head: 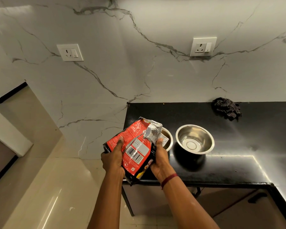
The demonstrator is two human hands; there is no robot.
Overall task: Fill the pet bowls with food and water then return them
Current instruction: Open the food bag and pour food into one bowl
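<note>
A red and black pet food bag (135,146) with a silver foil top is tilted above the left end of the black counter (229,162). My left hand (113,158) grips its left side and my right hand (160,155) grips its right side near the foil opening. The foil mouth hangs over a steel bowl (168,138) that the bag mostly hides. A second steel bowl (195,139) stands just to the right, upright and empty.
A crumpled dark checked cloth (226,109) lies at the back of the counter by the marble wall. Two wall sockets (70,52) (203,46) sit above. Beige floor tiles (48,187) lie left of the counter; cabinet doors are below it.
</note>
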